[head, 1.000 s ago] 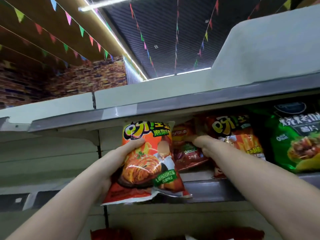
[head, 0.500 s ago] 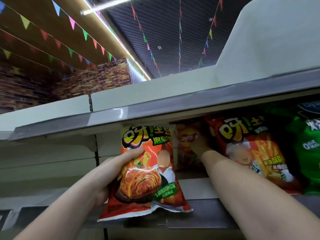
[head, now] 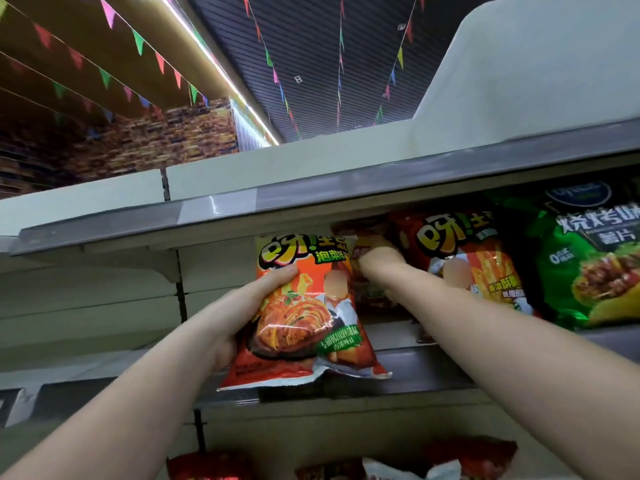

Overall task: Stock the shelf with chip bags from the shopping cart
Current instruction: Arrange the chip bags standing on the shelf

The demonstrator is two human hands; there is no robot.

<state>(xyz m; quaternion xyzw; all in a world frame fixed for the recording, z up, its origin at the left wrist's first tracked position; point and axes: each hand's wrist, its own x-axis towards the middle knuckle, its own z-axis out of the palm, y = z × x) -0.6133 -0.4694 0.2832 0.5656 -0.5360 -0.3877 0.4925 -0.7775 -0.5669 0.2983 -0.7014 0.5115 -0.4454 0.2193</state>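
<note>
Left grip: our left hand (head: 239,310) grasped the orange chip bag (head: 304,313) by its left edge, thumb pressed on the front just under the printed title; the fingers were hidden behind the bag.
Orange chip bag: we held it upright in front of the shelf (head: 426,372), its bottom edge hanging just past the shelf's front lip.
Right grip: our right hand (head: 381,258) reached deep over the shelf, right of the orange bag, against a dark red bag (head: 372,292); the fingers were out of sight behind the knuckles, so we could not tell whether they grasped anything.
Dark red bag: mostly covered by the hand, wrist and orange bag.
Red fries bag (head: 471,258): stood on the shelf right of our right hand, its lower part hidden by the forearm.
Green bag (head: 595,265): farthest right on the shelf, cut off by the frame edge.
Below the shelf: blurred red bags (head: 474,455), hard to make out.
</note>
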